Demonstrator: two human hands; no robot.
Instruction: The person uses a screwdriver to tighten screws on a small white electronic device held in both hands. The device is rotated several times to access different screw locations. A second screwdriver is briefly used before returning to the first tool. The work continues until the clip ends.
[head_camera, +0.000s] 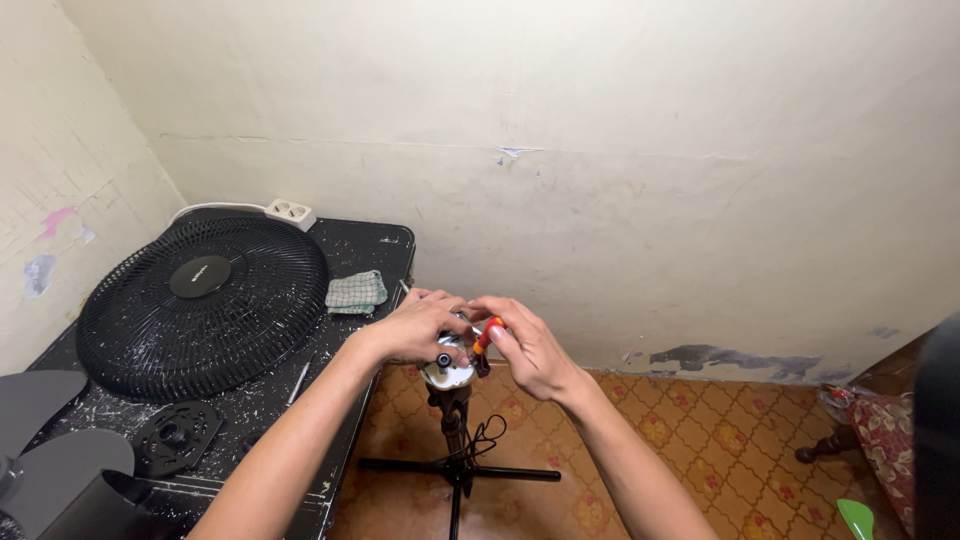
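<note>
Hands meet over a bare fan motor (447, 374), a round silvery unit with a short dark shaft poking toward the camera, perched on top of a thin black stand (455, 440) that rises from crossed floor legs. From the head camera, the only view, the left hand (418, 328) lies across the top and left side of the motor, fingers curled down around its housing so that it is clasped firmly. The right hand (528, 348) is closed around a small tool with a red and yellow handle (487, 335), which looks like a screwdriver, though its tip is hidden behind the left fingers. The handle slants down toward the motor's upper right edge, just beside the left fingertips. A black cord (487, 432) loops loosely beside the stand below the motor.

To the left stands a black table (375, 240) speckled with pale flecks. A round black fan grille (205, 305) rests on it, tilted toward the wall, with a white power strip (289, 212) behind it and a folded green checked cloth (355, 291) near its right rim. Grey fan blades (45, 440) show at the lower left corner, next to a small black round mounting plate (178, 436). The floor (700, 440) has an orange and yellow patterned covering, and a patterned red cushion (893, 440) lies at the far right.
</note>
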